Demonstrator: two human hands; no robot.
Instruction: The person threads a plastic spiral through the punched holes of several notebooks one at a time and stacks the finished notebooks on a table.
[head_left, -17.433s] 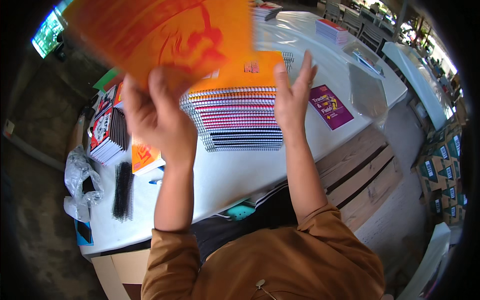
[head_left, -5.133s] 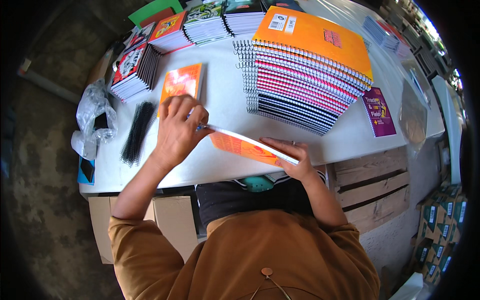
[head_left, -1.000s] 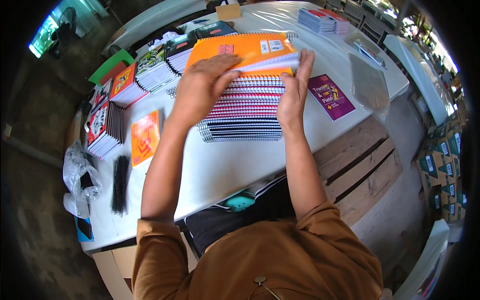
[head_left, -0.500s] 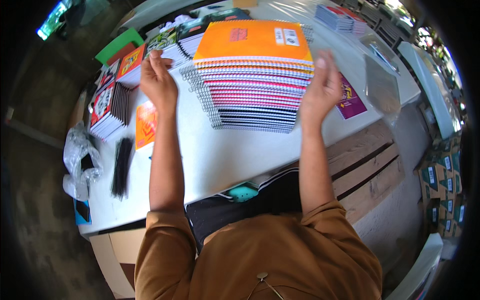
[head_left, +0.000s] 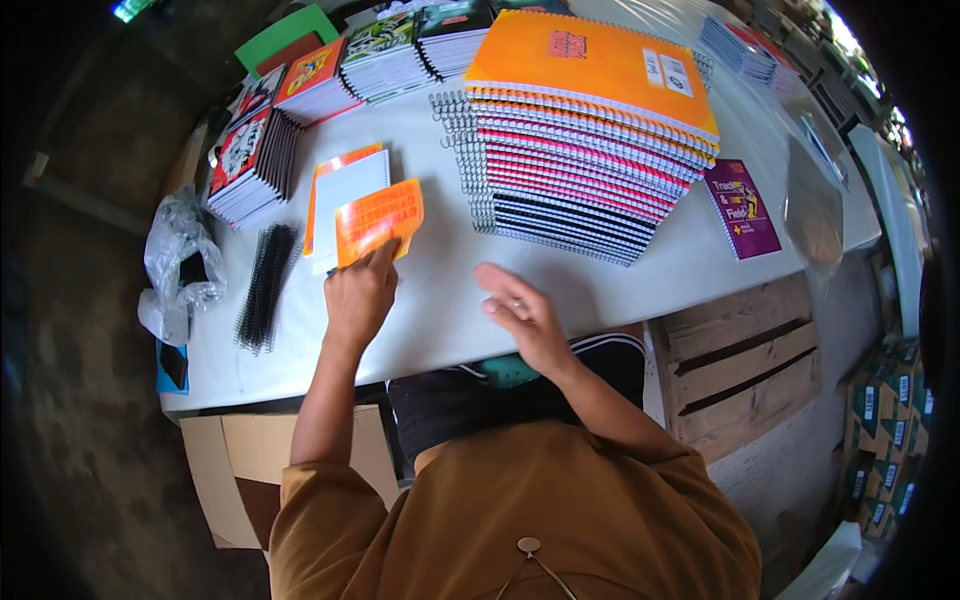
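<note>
In my left hand (head_left: 362, 298), closed at its lower edge, is a small orange printed cover (head_left: 378, 222). It tilts up off the table and bends slightly. Behind it lie white pages (head_left: 352, 187), over another orange sheet (head_left: 345, 160). My right hand (head_left: 528, 322) hovers near the table's front edge, holding nothing, its fingers partly apart and a ring on one of them. Beyond it stands a tall stack of spiral notebooks (head_left: 590, 70) with an orange one on top; their wire coils stick out to the left.
At the left lie a bundle of black binding coils (head_left: 266, 290) and a clear plastic bag (head_left: 182, 265). Several stacks of small notebooks (head_left: 248, 165) line the far left. A purple booklet (head_left: 742, 210) lies right of the tall stack. A wooden pallet (head_left: 740, 365) stands below the table (head_left: 450, 330).
Both hands have come away from the sides of the tall notebook stack and moved nearer to me. My left hand has taken hold of the orange cover, showing white pages.
</note>
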